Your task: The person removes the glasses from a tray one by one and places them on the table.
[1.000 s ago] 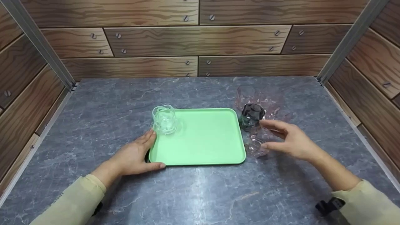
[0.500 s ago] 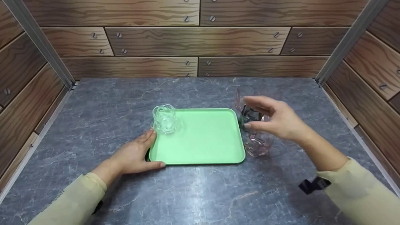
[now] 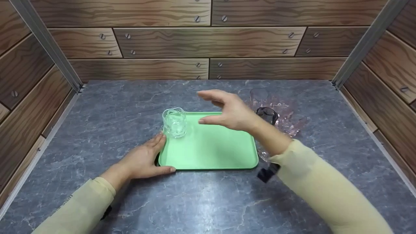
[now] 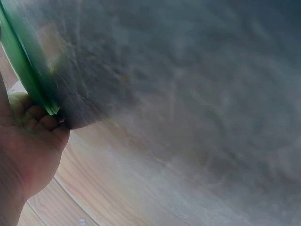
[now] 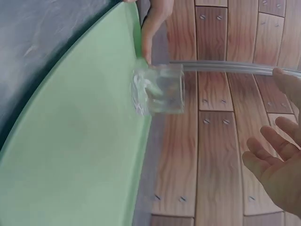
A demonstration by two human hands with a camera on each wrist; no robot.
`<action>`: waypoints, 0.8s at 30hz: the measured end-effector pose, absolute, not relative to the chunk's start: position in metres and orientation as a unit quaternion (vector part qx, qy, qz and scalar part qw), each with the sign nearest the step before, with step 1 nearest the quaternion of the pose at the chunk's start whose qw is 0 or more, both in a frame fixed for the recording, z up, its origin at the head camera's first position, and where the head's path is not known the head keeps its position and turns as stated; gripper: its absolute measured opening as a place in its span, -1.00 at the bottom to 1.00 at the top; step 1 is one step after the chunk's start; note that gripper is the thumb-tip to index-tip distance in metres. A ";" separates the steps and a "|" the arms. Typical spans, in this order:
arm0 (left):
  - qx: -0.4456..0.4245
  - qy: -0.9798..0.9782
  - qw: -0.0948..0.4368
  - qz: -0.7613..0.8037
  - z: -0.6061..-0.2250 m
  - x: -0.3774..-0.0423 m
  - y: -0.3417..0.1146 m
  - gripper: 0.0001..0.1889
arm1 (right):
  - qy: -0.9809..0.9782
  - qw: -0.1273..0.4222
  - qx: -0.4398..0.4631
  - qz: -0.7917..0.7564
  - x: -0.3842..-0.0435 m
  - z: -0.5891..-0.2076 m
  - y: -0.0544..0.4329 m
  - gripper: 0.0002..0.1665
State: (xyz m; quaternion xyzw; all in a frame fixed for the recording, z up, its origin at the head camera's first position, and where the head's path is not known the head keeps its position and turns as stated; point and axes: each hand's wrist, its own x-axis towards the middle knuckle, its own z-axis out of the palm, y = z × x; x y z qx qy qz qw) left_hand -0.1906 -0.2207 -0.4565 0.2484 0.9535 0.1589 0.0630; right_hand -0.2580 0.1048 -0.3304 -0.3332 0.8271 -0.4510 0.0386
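My left hand [image 3: 143, 159] holds the near left corner of a light green tray [image 3: 211, 152], its fingers along the left side and its thumb at the front edge. In the left wrist view its fingers [image 4: 47, 122] bend at the tray's rim. A clear, wavy-sided glass [image 3: 175, 123] stands upright in the tray's far left corner, also seen as the clear glass [image 5: 162, 89] in the right wrist view. Above the tray, right of that glass, my right hand [image 3: 235, 112] is empty, thumb and fingers spread apart.
Right of the tray stand a dark grey glass [image 3: 267, 114] and several pinkish transparent glasses [image 3: 289, 115]. My right forearm partly covers them. Wood-patterned walls [image 3: 208, 42] enclose the grey marbled table [image 3: 130, 97] at the back and sides.
My right hand has moved left from beside the dark and pinkish glasses to above the tray, near the clear glass. My left hand and the tray stay in place.
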 end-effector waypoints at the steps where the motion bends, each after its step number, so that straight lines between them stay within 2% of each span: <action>1: 0.248 0.953 0.063 0.160 -0.456 -0.191 -0.220 0.30 | 0.828 0.043 -0.333 -0.449 -0.261 -0.333 0.098 -0.06; 12: 0.244 0.954 0.070 0.160 -0.454 -0.192 -0.220 0.31 | 0.825 0.094 -0.294 -0.474 -0.294 -0.374 0.052 -0.02; 24: 0.251 0.954 0.061 0.154 -0.456 -0.190 -0.221 0.31 | 0.825 0.142 -0.277 -0.471 -0.305 -0.410 0.016 0.15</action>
